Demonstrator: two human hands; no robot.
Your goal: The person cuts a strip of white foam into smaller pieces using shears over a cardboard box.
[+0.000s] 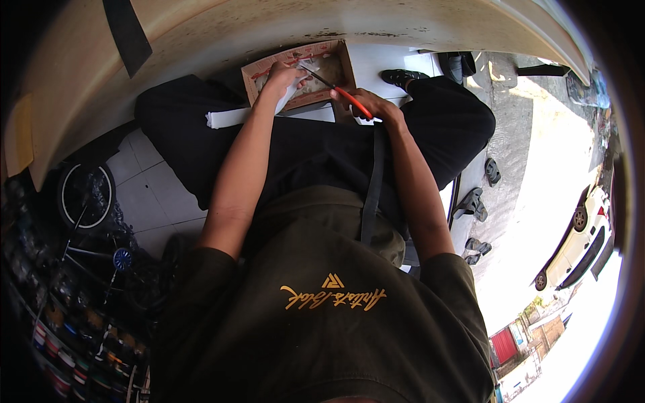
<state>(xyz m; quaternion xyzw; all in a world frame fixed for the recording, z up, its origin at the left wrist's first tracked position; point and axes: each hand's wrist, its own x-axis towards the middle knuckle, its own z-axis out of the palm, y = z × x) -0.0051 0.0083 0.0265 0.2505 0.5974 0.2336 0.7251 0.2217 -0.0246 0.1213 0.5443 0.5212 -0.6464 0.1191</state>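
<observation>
Scissors with orange handles (346,94) are gripped tight in the right hand (373,106), blades reaching toward 10 o'clock into the shallow brown cardboard box (339,57). Left hand (285,75) is curled around whitish stuff in the box. Cutting looks barely started, I'd say.

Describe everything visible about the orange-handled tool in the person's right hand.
The tool looks like scissors or pliers: orange, seemingly plastic handles and a thin dark metal front. It lies slanted, the handles in the right hand, the tip reaching up-left over the shallow cardboard box toward the left hand. Whether it is open is too small to tell.
</observation>
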